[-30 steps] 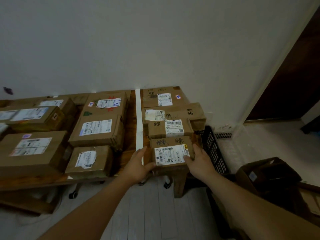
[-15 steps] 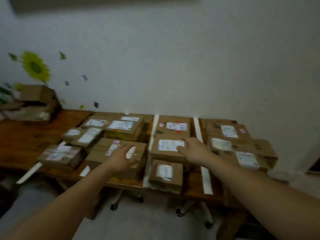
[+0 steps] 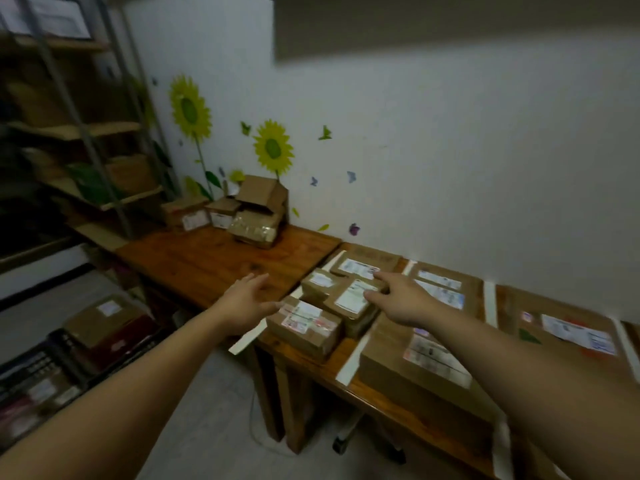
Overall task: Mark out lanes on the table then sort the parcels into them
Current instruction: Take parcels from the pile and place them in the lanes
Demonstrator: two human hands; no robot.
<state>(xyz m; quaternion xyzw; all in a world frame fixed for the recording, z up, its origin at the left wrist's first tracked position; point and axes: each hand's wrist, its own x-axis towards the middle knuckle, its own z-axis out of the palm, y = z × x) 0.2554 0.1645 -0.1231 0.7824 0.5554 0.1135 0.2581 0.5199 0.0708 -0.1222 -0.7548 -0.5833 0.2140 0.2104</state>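
Our left hand (image 3: 247,299) and right hand (image 3: 401,301), fingers spread and empty, hover by boxy brown cardboard parcels (image 3: 304,327) lying between flat white tape strips (image 3: 351,362) on the grained wooden table (image 3: 214,258); right fingertips (image 3: 384,278) perhaps touch a paper label (image 3: 351,297).

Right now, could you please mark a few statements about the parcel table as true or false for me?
1. Neither the left hand nor the right hand holds anything. True: the fingers of both are extended.
2. No tape has been laid on the table yet. False: white tape strips lie across it.
3. Sunflower stickers decorate the wall. True.
4. The parcels are unlabelled. False: they bear white labels on top.
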